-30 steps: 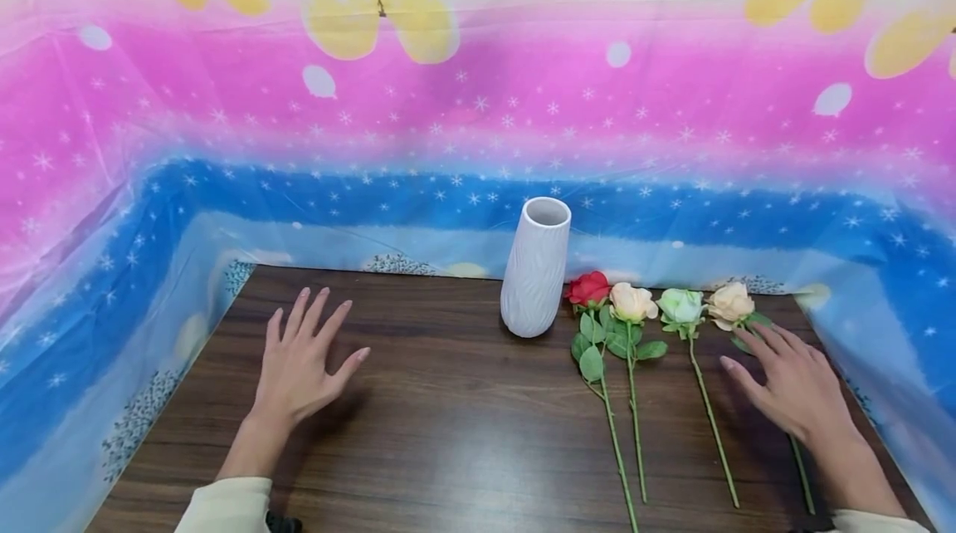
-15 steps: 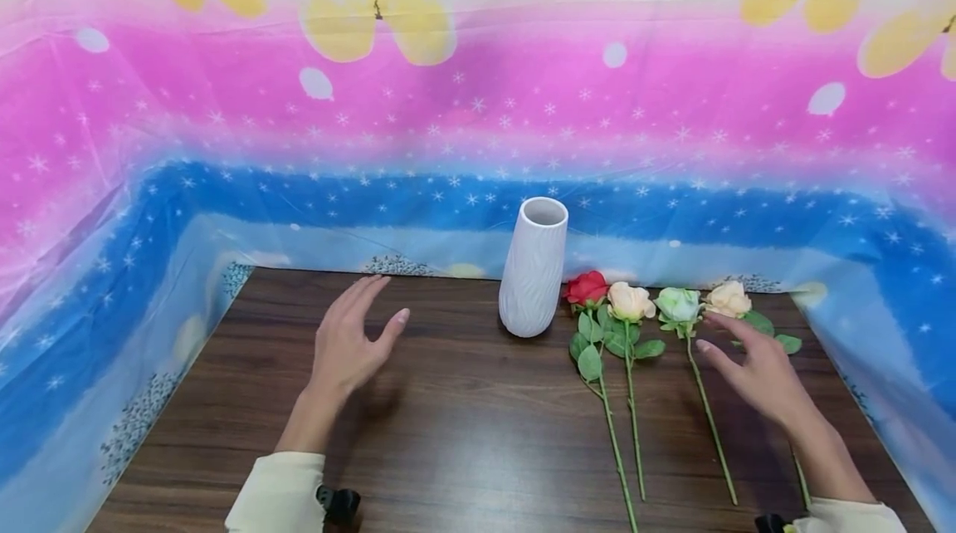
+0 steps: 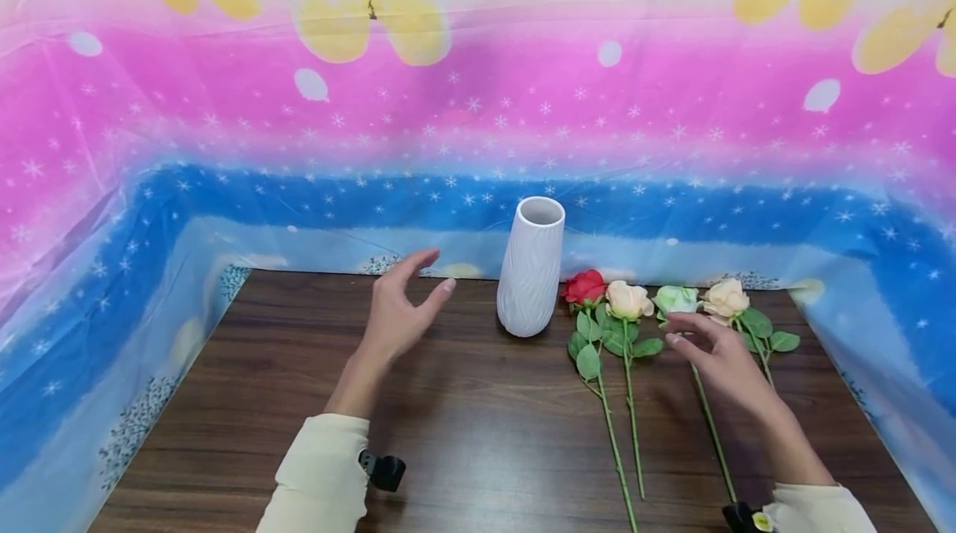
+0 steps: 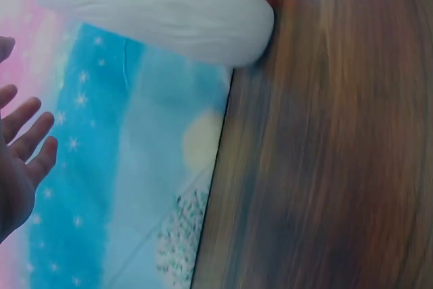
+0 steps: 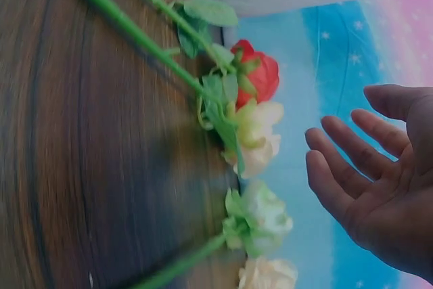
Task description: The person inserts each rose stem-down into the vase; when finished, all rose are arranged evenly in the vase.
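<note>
A white ribbed vase stands upright near the back of the dark wooden table. To its right lie a red rose, a cream rose, a pale green rose and a peach rose, stems toward me. My left hand hovers open just left of the vase, apart from it. My right hand hovers open over the pale green rose's stem, fingers spread, holding nothing. In the right wrist view the right hand is above the pale green rose. The vase shows in the left wrist view.
A pink and blue starred plastic sheet walls in the table at the back and both sides. Bare wood fills the table's left and front.
My left hand has risen and moved right toward the vase. My right hand has slid left from the peach rose to above the pale green rose's stem.
</note>
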Motion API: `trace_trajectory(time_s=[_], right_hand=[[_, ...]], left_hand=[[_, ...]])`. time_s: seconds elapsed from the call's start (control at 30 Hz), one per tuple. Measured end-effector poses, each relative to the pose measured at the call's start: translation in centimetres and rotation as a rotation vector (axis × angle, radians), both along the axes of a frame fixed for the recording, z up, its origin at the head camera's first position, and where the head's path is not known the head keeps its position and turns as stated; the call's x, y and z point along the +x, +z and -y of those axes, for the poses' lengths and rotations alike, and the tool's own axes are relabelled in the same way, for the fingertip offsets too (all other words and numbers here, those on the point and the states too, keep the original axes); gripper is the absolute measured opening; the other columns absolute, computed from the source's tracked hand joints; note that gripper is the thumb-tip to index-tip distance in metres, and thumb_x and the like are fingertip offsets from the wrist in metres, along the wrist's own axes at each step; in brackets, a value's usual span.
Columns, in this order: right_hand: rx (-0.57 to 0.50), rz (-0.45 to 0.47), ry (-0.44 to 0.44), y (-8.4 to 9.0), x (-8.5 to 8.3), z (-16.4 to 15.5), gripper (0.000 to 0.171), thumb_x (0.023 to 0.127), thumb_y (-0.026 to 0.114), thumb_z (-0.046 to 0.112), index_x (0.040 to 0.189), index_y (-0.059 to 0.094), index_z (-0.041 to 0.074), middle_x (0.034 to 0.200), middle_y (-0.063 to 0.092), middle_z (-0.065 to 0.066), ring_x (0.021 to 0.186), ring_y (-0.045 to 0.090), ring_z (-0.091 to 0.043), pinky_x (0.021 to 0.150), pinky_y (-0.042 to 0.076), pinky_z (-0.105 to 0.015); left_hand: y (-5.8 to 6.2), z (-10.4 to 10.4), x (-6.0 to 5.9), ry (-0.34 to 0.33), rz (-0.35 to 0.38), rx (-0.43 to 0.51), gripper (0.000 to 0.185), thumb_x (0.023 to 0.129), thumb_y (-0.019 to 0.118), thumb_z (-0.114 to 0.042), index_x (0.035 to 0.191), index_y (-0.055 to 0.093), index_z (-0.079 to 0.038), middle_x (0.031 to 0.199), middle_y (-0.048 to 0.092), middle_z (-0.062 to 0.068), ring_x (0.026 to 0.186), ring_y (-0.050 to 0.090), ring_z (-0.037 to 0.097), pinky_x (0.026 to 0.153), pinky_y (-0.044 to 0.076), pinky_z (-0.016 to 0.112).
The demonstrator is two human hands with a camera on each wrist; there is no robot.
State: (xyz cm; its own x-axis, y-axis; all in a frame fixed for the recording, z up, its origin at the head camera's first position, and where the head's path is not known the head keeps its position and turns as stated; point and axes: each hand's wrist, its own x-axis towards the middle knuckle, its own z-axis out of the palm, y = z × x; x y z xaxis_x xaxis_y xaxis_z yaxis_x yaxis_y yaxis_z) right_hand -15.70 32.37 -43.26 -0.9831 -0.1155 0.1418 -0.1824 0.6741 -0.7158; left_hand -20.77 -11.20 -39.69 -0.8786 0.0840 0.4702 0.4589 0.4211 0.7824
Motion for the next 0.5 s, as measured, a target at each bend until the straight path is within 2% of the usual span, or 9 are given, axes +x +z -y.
trace_trajectory(time_s=[0.2, 0.27, 0.4, 0.47, 0.5], right_hand=[[-0.213, 0.110, 0.059, -0.5, -1.2, 1.3, 0.046, 0.106, 0.055, 0.019, 0.143, 0.050, -0.009, 0.131, 0.062, -0.034, 0.096, 0.067, 0.008, 0.084, 0.061, -0.024], [-0.280, 0.164, 0.053, -0.6, -1.6, 1.7, 0.050, 0.106, 0.054, 0.021, 0.144, 0.046, -0.010, 0.129, 0.067, -0.025, 0.097, 0.067, 0.008, 0.087, 0.061, -0.025], [-0.400, 0.251, 0.018, -1.0, -2.6, 2.6, 0.054, 0.105, 0.056, 0.023, 0.147, 0.043, -0.009, 0.116, 0.071, 0.008, 0.097, 0.068, 0.006, 0.091, 0.059, -0.024], [-0.454, 0.278, 0.012, -1.4, -3.3, 3.1, 0.054, 0.105, 0.057, 0.022, 0.146, 0.042, -0.010, 0.113, 0.069, 0.015, 0.098, 0.070, 0.003, 0.092, 0.059, -0.023], [-0.481, 0.288, 0.016, -1.6, -3.6, 3.3, 0.054, 0.105, 0.057, 0.020, 0.146, 0.041, -0.011, 0.114, 0.071, 0.012, 0.099, 0.070, 0.001, 0.094, 0.058, -0.024]], left_hand=[[0.6, -3.0, -1.1, -0.077, 0.035, 0.086, 0.051, 0.090, 0.075, -0.020, 0.137, 0.061, -0.004, 0.137, 0.067, 0.017, 0.131, 0.062, 0.031, 0.112, 0.048, 0.050], [1.1, -4.0, -1.4, -0.107, 0.057, 0.111, 0.053, 0.090, 0.076, -0.019, 0.138, 0.060, -0.005, 0.139, 0.065, 0.016, 0.134, 0.060, 0.031, 0.114, 0.047, 0.050], [2.2, -5.8, -2.1, -0.152, 0.111, 0.137, 0.059, 0.090, 0.077, -0.021, 0.143, 0.056, -0.006, 0.146, 0.060, 0.014, 0.140, 0.054, 0.029, 0.117, 0.045, 0.048], [2.7, -6.5, -2.5, -0.159, 0.133, 0.136, 0.063, 0.090, 0.078, -0.024, 0.146, 0.053, -0.007, 0.150, 0.057, 0.012, 0.143, 0.051, 0.028, 0.118, 0.044, 0.047], [2.9, -6.8, -2.7, -0.158, 0.143, 0.131, 0.066, 0.090, 0.078, -0.026, 0.147, 0.052, -0.008, 0.151, 0.055, 0.011, 0.144, 0.050, 0.027, 0.118, 0.043, 0.046]])
